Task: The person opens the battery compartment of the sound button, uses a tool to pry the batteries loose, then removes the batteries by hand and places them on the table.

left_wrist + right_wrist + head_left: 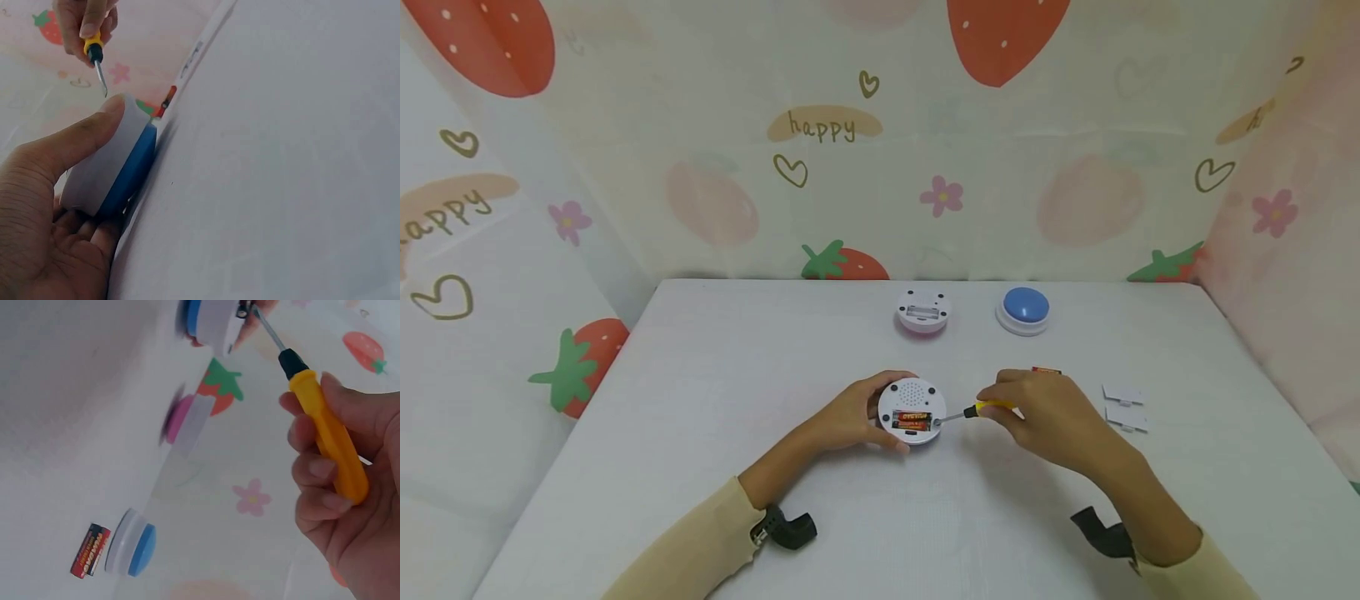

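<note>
My left hand (853, 417) grips a round white push-button device (913, 390) from the side, thumb at its near edge. The device lies upside down, its blue button (128, 178) underneath. Red and black batteries (912, 420) sit in its uncovered compartment. In my right hand (1052, 417) is a screwdriver (328, 434), fingers curled round its yellow handle. Its metal shaft (953, 417) points left, with the tip at the right end of the battery compartment. Whether the tip touches the device, I cannot tell.
Behind the hands are an upturned white device (922, 321) with a vacant battery slot and an upright blue-topped button (1026, 305). Loose batteries (90, 550) lie near the latter, partly hidden by my right hand in the head view. Small white covers (1124, 417) lie at right.
</note>
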Demonstrator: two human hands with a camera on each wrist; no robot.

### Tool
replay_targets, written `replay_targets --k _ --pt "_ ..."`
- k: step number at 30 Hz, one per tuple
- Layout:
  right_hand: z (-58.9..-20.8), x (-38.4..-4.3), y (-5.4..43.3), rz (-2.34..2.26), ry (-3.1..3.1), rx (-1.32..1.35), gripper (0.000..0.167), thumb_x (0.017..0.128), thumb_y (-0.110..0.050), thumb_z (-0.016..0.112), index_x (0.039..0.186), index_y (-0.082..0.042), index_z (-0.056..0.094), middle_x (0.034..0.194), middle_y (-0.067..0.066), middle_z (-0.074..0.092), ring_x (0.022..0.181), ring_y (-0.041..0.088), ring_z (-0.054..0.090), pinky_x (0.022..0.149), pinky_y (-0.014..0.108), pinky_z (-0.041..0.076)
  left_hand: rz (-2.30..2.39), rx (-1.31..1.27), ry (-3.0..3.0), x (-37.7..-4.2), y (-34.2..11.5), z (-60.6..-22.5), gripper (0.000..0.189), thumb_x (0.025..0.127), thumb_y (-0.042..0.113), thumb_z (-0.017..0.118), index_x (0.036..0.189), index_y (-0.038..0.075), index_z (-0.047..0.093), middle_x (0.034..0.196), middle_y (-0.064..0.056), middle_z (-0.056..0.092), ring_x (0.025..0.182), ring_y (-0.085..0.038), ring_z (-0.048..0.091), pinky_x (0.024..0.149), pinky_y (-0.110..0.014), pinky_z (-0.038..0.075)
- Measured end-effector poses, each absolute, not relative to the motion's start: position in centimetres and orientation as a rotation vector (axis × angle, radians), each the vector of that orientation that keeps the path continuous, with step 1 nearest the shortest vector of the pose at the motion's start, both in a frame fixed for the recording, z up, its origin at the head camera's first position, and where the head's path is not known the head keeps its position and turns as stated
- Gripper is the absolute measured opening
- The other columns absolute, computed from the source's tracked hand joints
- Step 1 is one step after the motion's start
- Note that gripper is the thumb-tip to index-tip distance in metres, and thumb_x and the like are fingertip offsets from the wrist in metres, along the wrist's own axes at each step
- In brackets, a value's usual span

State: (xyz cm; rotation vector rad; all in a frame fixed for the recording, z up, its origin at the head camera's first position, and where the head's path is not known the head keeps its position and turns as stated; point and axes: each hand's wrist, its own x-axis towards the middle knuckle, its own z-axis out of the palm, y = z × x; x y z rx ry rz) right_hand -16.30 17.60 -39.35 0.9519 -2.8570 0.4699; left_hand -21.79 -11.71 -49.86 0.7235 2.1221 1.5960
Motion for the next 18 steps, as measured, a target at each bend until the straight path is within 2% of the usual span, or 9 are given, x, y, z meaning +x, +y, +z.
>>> replay_targets --k 6,11,18 --pt "-39.0 -15.5 17.1 0.608 -3.023 1.032 0.017 0.092 -0.015 0.075 0.109 -0.016 0.079 0.094 -0.013 0.068 0.083 0.005 0.061 0.075 0.026 0.056 1.606 0.727 2.114 -21.8 -11.7 -49.9 0.095 0.067 0.007 0.095 0.148 0.019 0.047 0.144 0.001 0.053 0.128 -0.017 0.053 0.107 -0.028 0.046" --pt "-39.6 -14.7 15.7 0.689 -3.082 1.179 0.017 0.094 -0.013 0.072 0.11 -0.017 0.078 0.094 -0.016 0.066 0.082 0.003 0.058 0.078 0.026 0.055 1.595 0.712 2.124 -21.8 -11.7 -49.9 0.095 0.068 0.011 0.096 0.149 0.019 0.046 0.144 0.002 0.053 0.13 -0.017 0.053 0.108 -0.028 0.045" --pt "-40.7 -13.7 13.9 0.623 -3.044 1.238 0.014 0.092 -0.012 0.075 0.104 -0.017 0.079 0.094 -0.016 0.069 0.084 0.002 0.06 0.08 0.029 0.056 1.6 0.717 2.119 -21.9 -11.8 -50.0 0.095 0.069 0.012 0.095 0.149 0.018 0.046 0.144 0.001 0.053 0.13 -0.017 0.053 0.107 -0.027 0.046"
